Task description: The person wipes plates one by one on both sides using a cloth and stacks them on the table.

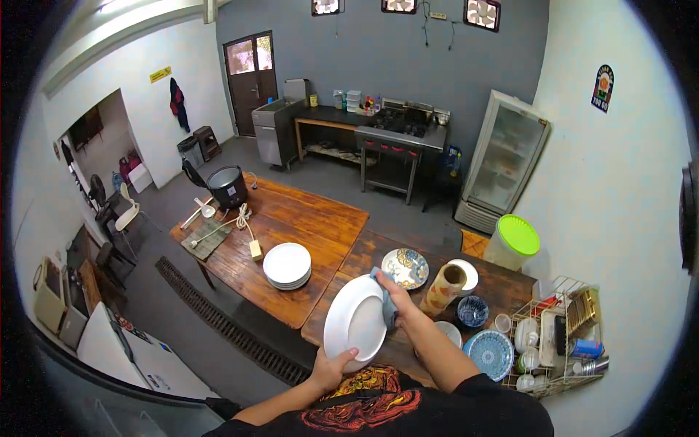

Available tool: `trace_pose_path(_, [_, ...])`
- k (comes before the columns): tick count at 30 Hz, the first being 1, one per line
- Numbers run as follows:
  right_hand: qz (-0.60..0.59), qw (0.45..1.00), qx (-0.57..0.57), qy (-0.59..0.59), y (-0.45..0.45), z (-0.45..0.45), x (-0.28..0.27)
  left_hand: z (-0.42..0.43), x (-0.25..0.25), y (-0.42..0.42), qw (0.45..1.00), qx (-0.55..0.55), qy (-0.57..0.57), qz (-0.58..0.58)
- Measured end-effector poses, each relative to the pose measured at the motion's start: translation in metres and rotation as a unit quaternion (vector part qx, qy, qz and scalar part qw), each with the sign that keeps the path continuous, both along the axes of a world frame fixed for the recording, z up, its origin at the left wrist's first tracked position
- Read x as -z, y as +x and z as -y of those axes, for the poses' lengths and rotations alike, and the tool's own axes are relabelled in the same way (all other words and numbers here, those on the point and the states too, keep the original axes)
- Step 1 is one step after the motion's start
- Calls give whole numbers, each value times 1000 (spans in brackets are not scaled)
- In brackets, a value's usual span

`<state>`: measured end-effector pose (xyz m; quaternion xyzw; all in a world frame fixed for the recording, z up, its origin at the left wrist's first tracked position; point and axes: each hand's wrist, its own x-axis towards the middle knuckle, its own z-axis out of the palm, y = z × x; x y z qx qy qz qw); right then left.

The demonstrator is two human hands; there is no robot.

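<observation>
While my left hand [331, 371] clamps the tilted white plate [360, 320] in front of me, my right hand [398, 297], gripping the blue-gray cloth [389, 312] against its opposite rim, should press lightly and evenly.

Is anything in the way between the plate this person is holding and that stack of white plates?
Nothing visible stands between the plate and the stack; only wooden tabletop shows in the gap. The cloth in the right hand is on the plate's far side from the stack.
</observation>
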<state>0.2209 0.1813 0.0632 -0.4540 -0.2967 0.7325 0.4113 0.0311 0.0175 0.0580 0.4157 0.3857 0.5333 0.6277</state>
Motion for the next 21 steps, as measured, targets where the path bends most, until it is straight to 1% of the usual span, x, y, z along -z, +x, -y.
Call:
trace_pose_path(4, [-49,996,-38,-59,-6,6,13,3,-7,2,997,-64,-20,-23])
trace_pose_path(5, [-36,994,-41,-94,-11,14,2,3,-4,3,997,-66,-19,-20])
trace_pose_path(6, [-24,991,-44,-127,-17,22,-9,1,4,4,994,-105,-15,16])
trace_pose_path(7, [-22,991,-45,-125,-19,21,3,0,13,4,988,-144,-11,52])
trace_pose_path(9, [-49,994,-29,-93,-22,28,48,-2,25,3,968,-222,-6,121])
trace_pose_path(10, [-48,993,-27,-108,-25,36,48,-3,25,4,967,-224,-7,121])
trace_pose_path(11, [-46,991,-26,-123,-27,45,48,-6,23,6,954,-257,-10,153])
trace_pose_path(12, [-45,991,-27,-126,-26,49,58,-10,20,8,939,-290,-13,184])
trace_pose_path(14, [-43,992,-65,-102,-19,58,82,-14,14,10,901,-357,-25,245])
trace_pose_path(16, [-6,989,-132,-62,-12,69,71,-19,21,-1,936,-303,8,180])
trace_pose_path(17, [-1,993,-103,-56,-5,72,75,-22,23,-3,935,-306,-6,181])
trace_pose_path(18, [6,990,-117,-78,11,73,76,-27,30,-5,933,-306,-20,188])
trace_pose_path(19, [47,995,-66,-53,28,67,71,-27,37,-8,929,-311,-38,194])
trace_pose_path(21, [131,991,26,1,37,49,61,-29,35,-11,934,-294,-52,194])
